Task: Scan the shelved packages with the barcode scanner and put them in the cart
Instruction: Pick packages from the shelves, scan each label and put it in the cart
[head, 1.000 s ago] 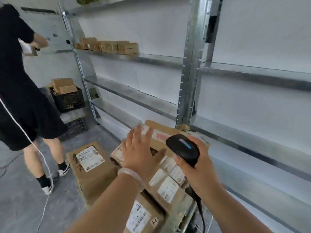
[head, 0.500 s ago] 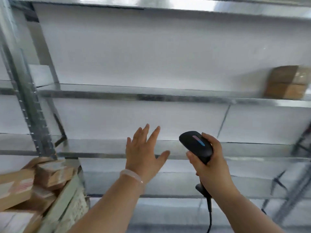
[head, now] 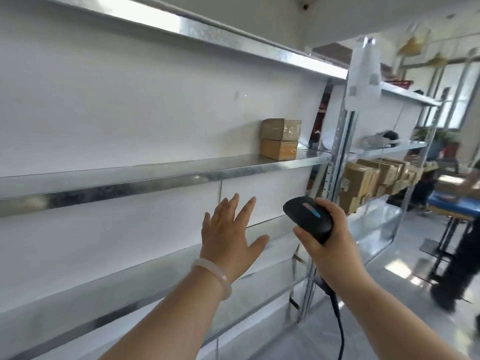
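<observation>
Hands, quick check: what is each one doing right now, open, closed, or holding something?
Left hand: open, fingers spread, holding nothing.
Right hand: closed around the scanner.

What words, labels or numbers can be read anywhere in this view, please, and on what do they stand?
None can be read.
Stacked boxes on the shelf: no legible label.
Paper sheet taped to the upright: blurred blank.
Barcode scanner in the right hand: a coloured stripe, no text.
Boxes on the far rack: too blurred.
</observation>
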Demonstrator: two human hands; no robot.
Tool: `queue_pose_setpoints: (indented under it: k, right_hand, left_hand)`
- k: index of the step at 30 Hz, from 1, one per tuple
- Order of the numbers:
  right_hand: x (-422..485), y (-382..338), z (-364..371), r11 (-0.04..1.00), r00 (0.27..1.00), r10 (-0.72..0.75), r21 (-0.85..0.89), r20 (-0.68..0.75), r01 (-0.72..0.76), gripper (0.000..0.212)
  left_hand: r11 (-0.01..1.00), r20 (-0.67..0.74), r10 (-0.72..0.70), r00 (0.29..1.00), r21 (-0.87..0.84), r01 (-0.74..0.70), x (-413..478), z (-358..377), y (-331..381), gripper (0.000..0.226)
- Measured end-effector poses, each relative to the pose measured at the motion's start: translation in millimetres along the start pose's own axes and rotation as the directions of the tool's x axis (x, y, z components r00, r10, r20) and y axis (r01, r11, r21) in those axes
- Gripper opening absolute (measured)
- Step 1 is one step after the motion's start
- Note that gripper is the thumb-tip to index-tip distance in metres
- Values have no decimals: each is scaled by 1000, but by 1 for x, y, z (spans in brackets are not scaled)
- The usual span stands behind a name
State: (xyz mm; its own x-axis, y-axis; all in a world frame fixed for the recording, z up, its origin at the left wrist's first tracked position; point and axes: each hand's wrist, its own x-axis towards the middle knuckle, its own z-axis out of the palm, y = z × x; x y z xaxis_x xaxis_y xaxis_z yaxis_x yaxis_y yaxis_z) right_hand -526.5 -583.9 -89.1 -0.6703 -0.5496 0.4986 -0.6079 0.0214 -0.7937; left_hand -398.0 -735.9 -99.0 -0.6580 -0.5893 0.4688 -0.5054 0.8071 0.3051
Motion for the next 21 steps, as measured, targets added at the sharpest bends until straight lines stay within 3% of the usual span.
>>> queue_pose_setpoints:
  k: [9, 15, 21]
  right_hand:
    - [76, 10, -51, 982, 983, 13, -181, -183, -47, 56]
    - [135, 28, -77, 984, 957, -45, -175, -285, -6, 52]
    - [209, 74, -92, 977, 969, -85, -211, -232, 35, 55]
  left_hand:
    - [975, 46, 210, 977, -81, -206, 107, 31, 29, 75]
    - [972, 25, 223, 974, -81, -221, 170, 47, 47, 77]
    - [983, -33, 163, 986, -78, -165, 239, 70, 68, 76]
